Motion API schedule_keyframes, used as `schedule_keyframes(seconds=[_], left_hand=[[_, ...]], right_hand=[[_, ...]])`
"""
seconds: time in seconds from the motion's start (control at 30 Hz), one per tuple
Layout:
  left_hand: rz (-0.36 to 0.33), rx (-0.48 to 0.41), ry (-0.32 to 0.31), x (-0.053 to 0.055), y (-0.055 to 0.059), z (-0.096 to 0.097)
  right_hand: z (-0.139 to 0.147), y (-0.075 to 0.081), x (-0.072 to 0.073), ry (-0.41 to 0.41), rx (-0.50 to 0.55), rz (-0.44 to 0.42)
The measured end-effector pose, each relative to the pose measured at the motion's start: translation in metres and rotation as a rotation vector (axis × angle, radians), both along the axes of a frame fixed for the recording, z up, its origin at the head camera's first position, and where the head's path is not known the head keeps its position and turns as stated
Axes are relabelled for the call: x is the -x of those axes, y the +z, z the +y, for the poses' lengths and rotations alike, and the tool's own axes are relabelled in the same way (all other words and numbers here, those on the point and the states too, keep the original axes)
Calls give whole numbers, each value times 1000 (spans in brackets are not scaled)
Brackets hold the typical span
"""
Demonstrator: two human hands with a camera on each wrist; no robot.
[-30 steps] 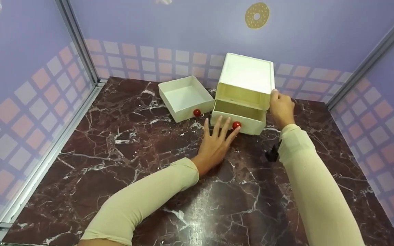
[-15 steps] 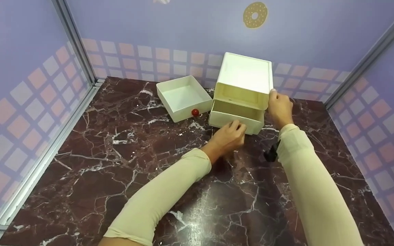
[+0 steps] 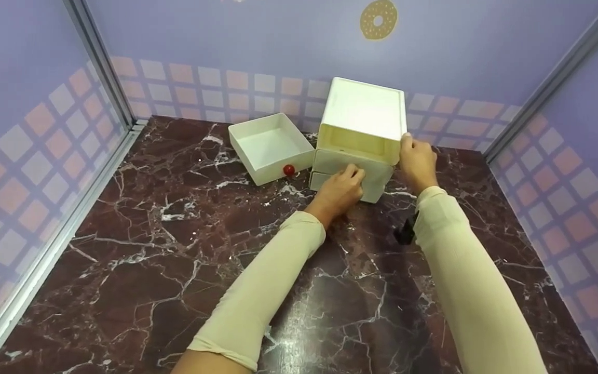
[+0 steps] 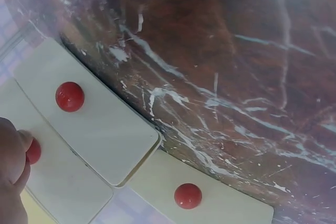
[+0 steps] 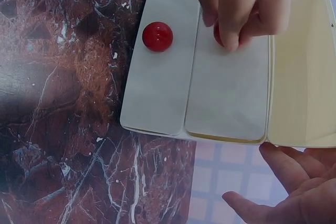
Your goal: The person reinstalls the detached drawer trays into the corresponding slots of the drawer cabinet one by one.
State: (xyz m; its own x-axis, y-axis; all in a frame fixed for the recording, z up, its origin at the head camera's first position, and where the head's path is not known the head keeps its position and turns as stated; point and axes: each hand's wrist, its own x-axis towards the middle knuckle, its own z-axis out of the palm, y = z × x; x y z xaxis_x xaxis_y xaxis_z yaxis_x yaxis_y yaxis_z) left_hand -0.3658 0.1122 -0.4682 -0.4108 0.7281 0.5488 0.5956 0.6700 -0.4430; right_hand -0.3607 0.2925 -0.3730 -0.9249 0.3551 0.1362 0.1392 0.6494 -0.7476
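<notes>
A white drawer cabinet (image 3: 365,104) stands near the back wall, its top slot holding no drawer. My left hand (image 3: 338,193) pinches the red knob (image 4: 34,151) of the middle drawer (image 5: 226,93), whose front sits about even with the frame. Below it is the bottom drawer (image 5: 157,90), pushed in, its round red knob (image 4: 70,96) uncovered in both wrist views. My right hand (image 3: 418,162) rests at the cabinet's right side near its upper front edge; in the right wrist view its fingers (image 5: 286,167) stretch out to touch the side wall, the thumb apart.
A loose white drawer (image 3: 268,175) with a red knob sits left of the cabinet, its corner close to it. The dark red marbled table (image 3: 174,291) spreads in front. Purple checkered panels (image 3: 216,31) enclose the back and sides. A black object (image 3: 405,232) shows by the right wrist.
My left hand has gone from spread fingers on the middle drawer's front to pinching its knob, and the pulled-out drawer has slid back into the cabinet. The right hand has stayed at the side.
</notes>
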Motion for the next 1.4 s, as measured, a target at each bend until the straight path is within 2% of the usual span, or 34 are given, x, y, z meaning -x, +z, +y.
schedule_keyframes(seconds=[0.17, 0.27, 0.33, 0.4, 0.43, 0.5, 0.6, 0.63, 0.7, 0.77, 0.8, 0.87, 0.93, 1.1, 1.27, 1.4], left_hand=[[-36, 2, 8, 1, 5, -3], [-7, -28, -31, 6, 9, -12], [14, -75, -34, 11, 11, -24], [13, -148, 18, 17, 12, -39], [-13, -198, 72, 20, 13, -47], [-117, -312, 208, 26, 14, -64], [-346, -440, 404, 35, 9, -87], [-427, -441, 454, 37, 6, -95], [-583, -407, 501, 40, -3, -112], [-688, -332, 516, 42, -13, -130], [-713, -296, 521, 42, -19, -139], [-722, -256, 537, 43, -27, -157], [-669, -234, 555, 44, -32, -173], [-564, -223, 546, 45, -33, -203], [-548, -201, 523, 43, -34, -210], [-504, -176, 501, 41, -36, -210]], right_hand=[[-3, 3, 0, -3, -18, 15], [-3, 4, 0, -8, -23, 22], [-4, 4, 0, -7, -25, 22], [-5, 3, 1, -4, -22, 24], [-5, 3, 1, -3, -23, 26], [-6, 2, 1, -3, -24, 29], [-6, 1, 0, -6, -22, 35], [-6, 0, 0, -5, -23, 35], [-6, -1, 0, 1, -19, 32], [-7, -1, -1, 7, -16, 26], [-7, -2, -1, 11, -17, 24], [-8, -2, -1, 15, -15, 20], [-8, -2, -1, 13, -20, 25], [-5, 0, -1, -1, -23, 42], [-3, -3, 0, -15, -21, 37], [-3, -3, 1, -22, -12, 27]])
